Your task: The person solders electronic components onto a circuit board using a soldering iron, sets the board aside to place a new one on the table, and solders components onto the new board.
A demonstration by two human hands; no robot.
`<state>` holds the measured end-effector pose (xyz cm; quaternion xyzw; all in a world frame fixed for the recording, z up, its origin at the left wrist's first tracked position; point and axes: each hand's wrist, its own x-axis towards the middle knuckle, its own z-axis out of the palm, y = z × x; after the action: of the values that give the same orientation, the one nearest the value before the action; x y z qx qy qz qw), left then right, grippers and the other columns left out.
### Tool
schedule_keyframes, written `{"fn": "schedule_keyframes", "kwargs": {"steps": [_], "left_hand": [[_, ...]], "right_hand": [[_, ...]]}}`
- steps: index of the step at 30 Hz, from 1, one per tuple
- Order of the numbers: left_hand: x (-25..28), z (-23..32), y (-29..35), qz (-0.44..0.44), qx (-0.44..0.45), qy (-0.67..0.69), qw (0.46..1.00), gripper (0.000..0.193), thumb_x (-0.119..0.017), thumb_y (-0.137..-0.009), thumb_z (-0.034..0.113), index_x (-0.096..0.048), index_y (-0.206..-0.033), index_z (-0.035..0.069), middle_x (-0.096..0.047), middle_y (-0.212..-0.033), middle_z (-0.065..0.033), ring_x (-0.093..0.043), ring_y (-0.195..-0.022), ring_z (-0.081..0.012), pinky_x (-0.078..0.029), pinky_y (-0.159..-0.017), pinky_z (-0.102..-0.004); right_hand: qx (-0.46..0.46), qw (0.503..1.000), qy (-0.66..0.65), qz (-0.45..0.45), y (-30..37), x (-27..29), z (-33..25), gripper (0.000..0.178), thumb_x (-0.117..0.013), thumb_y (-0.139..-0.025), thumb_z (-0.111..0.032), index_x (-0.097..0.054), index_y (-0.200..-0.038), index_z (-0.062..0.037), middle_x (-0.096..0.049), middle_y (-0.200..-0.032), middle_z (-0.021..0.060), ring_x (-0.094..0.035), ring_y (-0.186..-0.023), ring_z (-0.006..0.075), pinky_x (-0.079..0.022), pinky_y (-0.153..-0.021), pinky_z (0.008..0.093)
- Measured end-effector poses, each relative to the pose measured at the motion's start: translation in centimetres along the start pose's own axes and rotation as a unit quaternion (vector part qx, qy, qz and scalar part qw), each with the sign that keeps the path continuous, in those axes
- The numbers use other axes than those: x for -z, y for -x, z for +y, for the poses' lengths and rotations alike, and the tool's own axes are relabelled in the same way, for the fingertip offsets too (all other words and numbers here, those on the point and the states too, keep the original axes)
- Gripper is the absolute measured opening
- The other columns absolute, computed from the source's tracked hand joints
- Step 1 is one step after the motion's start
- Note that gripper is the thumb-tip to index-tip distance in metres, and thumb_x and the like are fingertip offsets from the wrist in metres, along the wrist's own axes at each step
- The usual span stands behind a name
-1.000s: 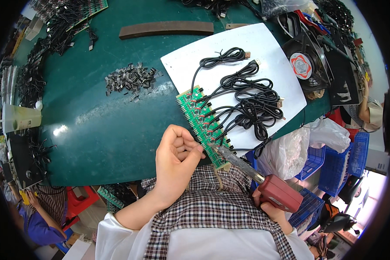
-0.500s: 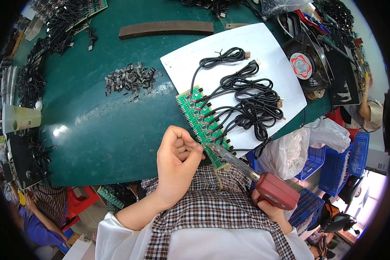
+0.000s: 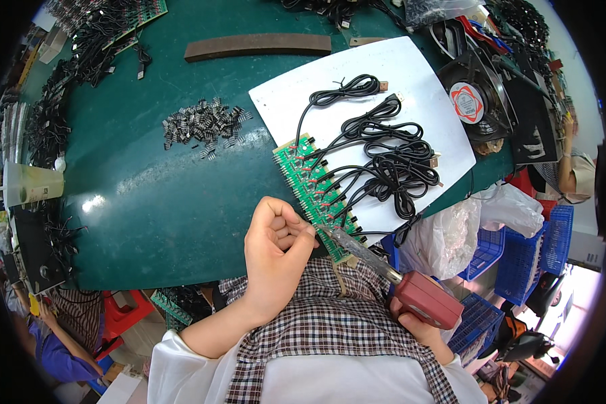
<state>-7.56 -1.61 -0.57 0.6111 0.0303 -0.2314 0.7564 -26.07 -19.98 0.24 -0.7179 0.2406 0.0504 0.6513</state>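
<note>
A green circuit board (image 3: 295, 168) lies slantwise at the near edge of a white sheet (image 3: 293, 84), with rows of pins along its left side. Several coiled black USB cables (image 3: 402, 176) run from it over the sheet. My left hand (image 3: 269, 252) is closed in a pinch beside the board's lower left edge; whatever is between thumb and forefinger is too small to make out. My right hand (image 3: 421, 328), partly hidden, grips the dark red handle of a soldering iron (image 3: 429, 299). Its metal tip points at the board close to my left fingertips.
A pile of small black pin connectors (image 3: 205, 124) sits on the green table (image 3: 141, 236). Beyond lies a brown bar (image 3: 257, 46). A fan (image 3: 475, 101) stands at the right, above plastic bags (image 3: 444, 242) and blue crates (image 3: 518, 266). A plastic jug (image 3: 34, 183) is far left.
The soldering iron's handle has shifted slightly left with my right hand, its tip staying by the board. My left hand has barely moved.
</note>
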Motion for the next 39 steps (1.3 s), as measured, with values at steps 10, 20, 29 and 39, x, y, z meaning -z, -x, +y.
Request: {"fn": "schedule_keyframes", "kwargs": {"steps": [10,20,29,39], "left_hand": [[-0.1,-0.1,0.1,0.007,-0.006,-0.005,1.000,0.019,-0.052,-0.079,-0.009,-0.038,-0.086,0.003,-0.052,-0.079,-0.0061,-0.055,-0.071,-0.0087,-0.048,-0.063,-0.0208],[-0.1,-0.3,0.1,0.003,-0.017,-0.015,1.000,0.019,-0.053,-0.079,-0.008,-0.039,-0.086,0.003,-0.051,-0.079,-0.0051,-0.053,-0.071,-0.0080,-0.047,-0.063,-0.0207],[0.3,-0.2,0.2,-0.004,-0.023,-0.026,0.999,0.017,-0.052,-0.081,-0.007,-0.041,-0.091,0.001,-0.053,-0.081,-0.0060,-0.055,-0.073,-0.0089,-0.048,-0.064,-0.0212],[7.9,3.4,-4.5,0.182,-0.178,-0.487,0.835,0.031,-0.060,-0.075,-0.002,-0.052,-0.104,-0.001,-0.052,-0.089,-0.0066,-0.044,-0.060,-0.0069,-0.039,-0.054,-0.0217]], "right_hand": [[0.040,0.999,0.031,0.002,0.1,0.2,0.3,0.061,-0.076,-0.064,-0.032,-0.056,-0.107,0.0054,-0.064,-0.079,0.0071,-0.063,-0.069,0.0165,-0.049,-0.066,0.0260],[0.058,0.995,0.081,0.003,0.5,0.8,1.1,0.062,-0.077,-0.064,-0.031,-0.055,-0.108,0.0058,-0.065,-0.088,0.0109,-0.064,-0.076,0.0215,-0.050,-0.070,0.0294],[0.073,0.992,0.105,0.000,0.7,1.1,1.6,0.061,-0.078,-0.065,-0.031,-0.055,-0.107,0.0065,-0.064,-0.089,0.0113,-0.064,-0.077,0.0218,-0.049,-0.069,0.0290],[0.005,0.999,0.043,-0.013,0.8,1.1,0.7,0.052,-0.075,-0.066,-0.037,-0.059,-0.096,0.0030,-0.062,-0.075,0.0068,-0.057,-0.062,0.0173,-0.044,-0.059,0.0269]]}}
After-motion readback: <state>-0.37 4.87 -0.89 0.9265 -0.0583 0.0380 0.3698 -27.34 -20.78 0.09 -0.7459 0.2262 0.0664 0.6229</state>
